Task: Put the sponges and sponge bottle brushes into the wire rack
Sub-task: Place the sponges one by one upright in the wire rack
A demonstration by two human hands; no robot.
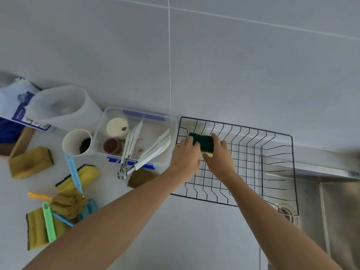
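A black wire rack (276,152) sits on the counter, partly over the sink. Both hands hold one green-and-yellow sponge (203,142) inside the rack's far left corner: my left hand (185,155) grips its left end, my right hand (218,154) its right end. More yellow sponges lie at the left: one (31,162) near the counter's left edge, one (85,175) under a blue-handled brush (73,172), one (37,228) under a green-handled brush (48,221). An orange-handled brush (39,196) and brown sponge heads (68,204) lie between them.
A clear plastic box (171,133) with white tongs (153,151) and small cups stands left of the rack. A white cup (77,142), a white jug (64,108) and a bag (13,106) stand behind. A brown pad (141,177) lies beside the box. The steel sink (321,191) is at right.
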